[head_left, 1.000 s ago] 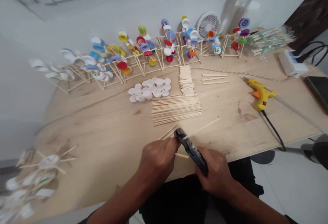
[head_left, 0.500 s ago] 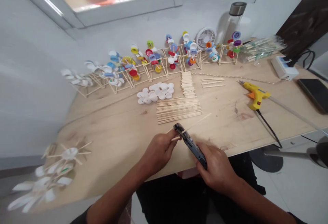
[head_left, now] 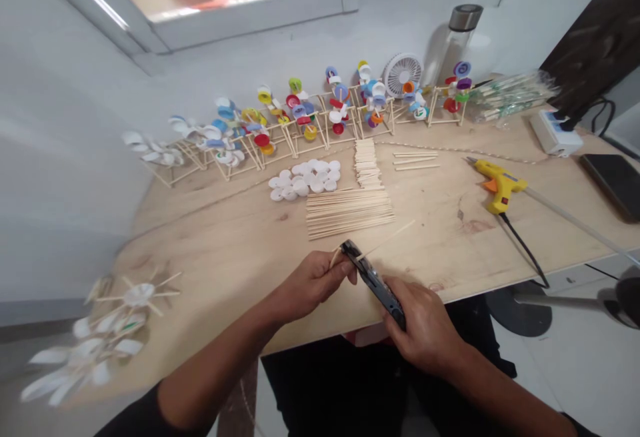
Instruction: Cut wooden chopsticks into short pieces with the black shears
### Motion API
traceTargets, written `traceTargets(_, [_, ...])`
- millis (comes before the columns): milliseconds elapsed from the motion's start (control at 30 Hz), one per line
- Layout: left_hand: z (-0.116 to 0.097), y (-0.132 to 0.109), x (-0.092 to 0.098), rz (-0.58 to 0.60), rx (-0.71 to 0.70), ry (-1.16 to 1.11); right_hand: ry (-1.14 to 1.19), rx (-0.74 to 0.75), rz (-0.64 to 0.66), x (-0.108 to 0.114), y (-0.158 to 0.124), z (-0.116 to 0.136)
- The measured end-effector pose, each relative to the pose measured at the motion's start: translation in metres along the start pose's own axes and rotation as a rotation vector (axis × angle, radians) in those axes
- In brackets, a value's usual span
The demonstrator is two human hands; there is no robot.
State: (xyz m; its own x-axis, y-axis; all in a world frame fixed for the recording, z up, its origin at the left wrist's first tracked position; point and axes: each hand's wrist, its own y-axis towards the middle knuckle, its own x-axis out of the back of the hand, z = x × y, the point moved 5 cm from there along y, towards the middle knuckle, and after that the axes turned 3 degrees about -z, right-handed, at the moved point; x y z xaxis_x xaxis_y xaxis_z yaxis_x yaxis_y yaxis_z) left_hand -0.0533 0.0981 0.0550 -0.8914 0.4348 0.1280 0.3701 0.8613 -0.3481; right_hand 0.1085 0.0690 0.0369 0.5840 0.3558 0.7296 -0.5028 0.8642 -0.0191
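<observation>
My right hand (head_left: 425, 320) is wrapped round a dark grey cutter (head_left: 374, 281), a long hand tool that points up and left over the table's front edge. My left hand (head_left: 315, 283) pinches a short stick piece (head_left: 336, 258) close beside the tool's tip. A thin wooden stick (head_left: 390, 239) crosses the tool near its head and juts out to the upper right. Whether the two visible stick lengths are joined is hidden by the tool and fingers. Just beyond the hands lies a bundle of long wooden sticks (head_left: 350, 213).
Behind the bundle are short sticks (head_left: 367, 163) and white bottle caps (head_left: 305, 180). Bottle-cap pinwheels on stick frames (head_left: 300, 120) line the wall. A yellow glue gun (head_left: 500, 183) lies right; white spoke wheels (head_left: 137, 295) lie left. A small fan (head_left: 403, 77) stands at the back.
My left hand has turned, and the short stick piece in its fingers now points more upright. The tool and my right hand have barely moved.
</observation>
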Motion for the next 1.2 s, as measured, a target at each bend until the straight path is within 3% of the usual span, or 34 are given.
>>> traceTargets(300, [0.009,0.0,-0.012,0.215,0.203,-0.52,0.011,0.015,0.012,0.001,0.0,0.001])
traceTargets(600, [0.009,0.002,-0.006,0.175,0.187,-0.443,0.008,-0.006,-0.014,-0.003,0.003,-0.002])
traceTargets(700, [0.004,0.003,-0.001,0.126,0.099,-0.272,0.004,-0.01,-0.031,-0.005,0.005,-0.003])
traceTargets(767, [-0.001,0.003,0.003,0.041,-0.008,-0.011,-0.007,-0.016,-0.038,-0.007,0.007,-0.003])
traceTargets(833, [-0.007,0.0,0.006,-0.114,-0.137,0.349,-0.016,-0.028,-0.039,-0.009,0.009,-0.004])
traceTargets(933, [-0.013,-0.008,0.002,-0.437,-0.319,0.874,-0.023,-0.048,-0.039,-0.01,0.011,-0.005])
traceTargets(1000, [-0.013,-0.013,-0.005,-0.588,-0.424,1.078,-0.023,-0.054,-0.037,-0.01,0.012,-0.005])
traceTargets(1067, [-0.01,-0.014,-0.009,-0.627,-0.476,1.111,-0.02,-0.05,-0.034,-0.009,0.011,-0.004])
traceTargets(1200, [-0.005,-0.01,-0.006,-0.49,-0.392,0.873,-0.041,-0.039,-0.034,-0.008,0.008,-0.003])
